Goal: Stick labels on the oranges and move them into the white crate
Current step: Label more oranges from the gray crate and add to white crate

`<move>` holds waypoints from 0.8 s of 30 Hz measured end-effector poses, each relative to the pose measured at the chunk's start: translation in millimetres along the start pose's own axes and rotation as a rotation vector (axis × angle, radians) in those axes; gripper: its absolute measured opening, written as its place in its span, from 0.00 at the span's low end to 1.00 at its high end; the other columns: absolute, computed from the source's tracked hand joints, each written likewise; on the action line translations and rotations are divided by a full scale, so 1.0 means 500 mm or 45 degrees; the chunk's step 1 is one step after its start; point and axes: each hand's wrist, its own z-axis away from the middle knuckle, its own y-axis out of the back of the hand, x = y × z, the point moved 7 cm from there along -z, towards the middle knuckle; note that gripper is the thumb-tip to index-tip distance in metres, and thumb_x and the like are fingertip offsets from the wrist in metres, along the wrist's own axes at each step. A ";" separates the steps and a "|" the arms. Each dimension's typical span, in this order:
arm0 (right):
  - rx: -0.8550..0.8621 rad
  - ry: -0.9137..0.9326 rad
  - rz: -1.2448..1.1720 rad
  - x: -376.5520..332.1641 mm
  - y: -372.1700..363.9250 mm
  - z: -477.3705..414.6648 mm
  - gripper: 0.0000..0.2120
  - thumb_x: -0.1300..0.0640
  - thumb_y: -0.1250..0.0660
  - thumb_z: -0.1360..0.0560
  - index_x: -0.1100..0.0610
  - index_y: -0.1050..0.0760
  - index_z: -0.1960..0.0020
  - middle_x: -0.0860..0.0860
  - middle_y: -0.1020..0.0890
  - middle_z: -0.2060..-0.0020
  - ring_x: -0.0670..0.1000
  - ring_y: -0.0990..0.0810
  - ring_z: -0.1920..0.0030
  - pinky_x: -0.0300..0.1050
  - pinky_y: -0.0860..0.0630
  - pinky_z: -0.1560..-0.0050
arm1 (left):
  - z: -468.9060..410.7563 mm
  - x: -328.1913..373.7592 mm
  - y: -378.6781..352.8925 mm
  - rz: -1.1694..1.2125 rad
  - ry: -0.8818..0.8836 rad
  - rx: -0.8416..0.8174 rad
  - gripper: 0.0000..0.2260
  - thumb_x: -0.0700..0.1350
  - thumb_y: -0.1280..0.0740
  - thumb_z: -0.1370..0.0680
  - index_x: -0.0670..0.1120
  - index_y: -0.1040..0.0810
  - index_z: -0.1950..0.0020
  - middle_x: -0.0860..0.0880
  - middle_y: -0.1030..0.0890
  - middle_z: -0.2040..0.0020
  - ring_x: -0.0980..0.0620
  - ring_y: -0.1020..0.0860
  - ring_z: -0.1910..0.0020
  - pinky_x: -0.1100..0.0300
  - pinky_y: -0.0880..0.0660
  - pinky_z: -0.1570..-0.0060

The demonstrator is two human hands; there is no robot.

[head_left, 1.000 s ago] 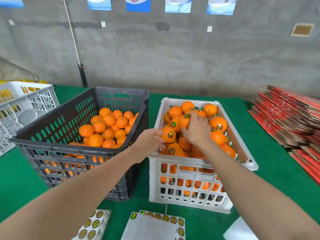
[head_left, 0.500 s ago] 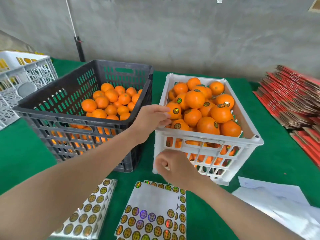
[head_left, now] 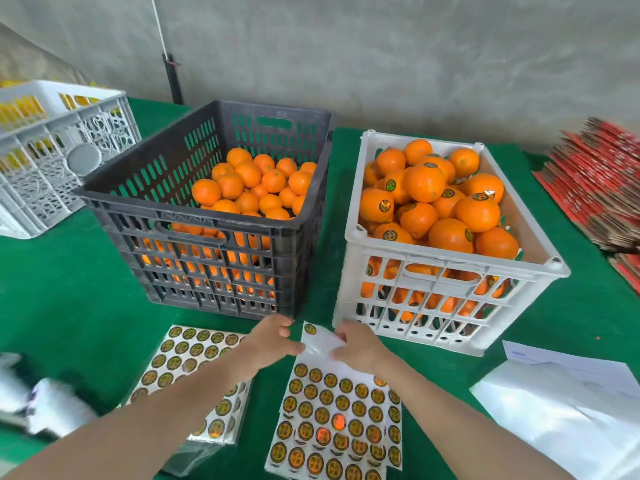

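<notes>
A black crate (head_left: 221,233) holds unlabelled oranges (head_left: 256,181). To its right a white crate (head_left: 446,268) is piled high with labelled oranges (head_left: 446,202). On the green table in front lies a label sheet (head_left: 339,414) covered with round gold stickers. Both hands meet at its far, mostly peeled end. My left hand (head_left: 273,344) pinches the left edge of the bare backing (head_left: 320,342). My right hand (head_left: 360,344) pinches the backing from the right. One sticker (head_left: 310,329) remains at that far corner.
A second stack of label sheets (head_left: 194,368) lies left of the first. Blank white sheets (head_left: 568,403) lie at the right. Another white crate (head_left: 59,150) stands far left. Red flattened cartons (head_left: 595,188) are stacked at the right edge. A concrete wall runs behind.
My left hand has left the white crate's rim and come down to the label sheet. My right hand has moved from the crate front onto the sheet. The view has tilted down.
</notes>
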 end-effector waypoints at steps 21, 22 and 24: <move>0.747 0.278 -0.082 -0.069 0.024 0.138 0.02 0.60 0.28 0.29 0.59 0.17 0.58 0.53 0.19 0.61 0.52 0.24 0.57 0.42 0.28 0.53 | -0.015 -0.018 -0.062 0.751 0.165 -0.329 0.07 0.35 0.39 0.22 0.38 0.22 0.48 0.40 0.15 0.59 0.44 0.17 0.64 0.55 0.23 0.61; 0.763 0.310 -0.093 -0.073 0.026 0.141 0.01 0.62 0.27 0.31 0.59 0.18 0.62 0.53 0.20 0.64 0.52 0.23 0.60 0.43 0.27 0.56 | -0.014 -0.020 -0.064 0.754 0.166 -0.335 0.08 0.35 0.40 0.22 0.37 0.22 0.47 0.39 0.16 0.58 0.43 0.17 0.63 0.54 0.23 0.60; 0.788 0.351 -0.111 -0.081 0.028 0.149 0.06 0.65 0.26 0.34 0.59 0.21 0.67 0.52 0.20 0.67 0.52 0.24 0.64 0.40 0.28 0.61 | -0.014 -0.021 -0.067 0.740 0.164 -0.336 0.10 0.34 0.39 0.23 0.35 0.23 0.45 0.37 0.17 0.54 0.40 0.19 0.59 0.51 0.23 0.55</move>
